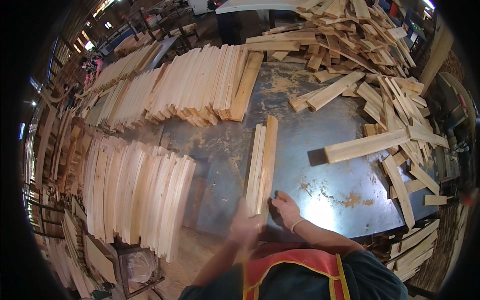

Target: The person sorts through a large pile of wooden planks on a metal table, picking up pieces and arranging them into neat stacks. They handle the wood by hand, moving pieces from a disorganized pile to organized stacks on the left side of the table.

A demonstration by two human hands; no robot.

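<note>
A few narrow wooden strips [256,162] lie side by side on the dark metal table, pointing away from me. Along their right side runs a yellower strip [269,155], standing a little higher at its far end. My left hand [245,222], smeared by motion, is closed round the near end of the strips. Close by the right edge of the yellower strip is my right hand [287,209], with its fingers curled. A dark patch shows at its fingertips, and what they hold, if anything, is hidden.
Rows of upright-edged strips stand to the left [135,190] and at the far left [200,82]. Loose offcuts [345,37] heap up at the far right and down the right side. One board [367,145] juts over the table [220,185], where sawdust is scattered.
</note>
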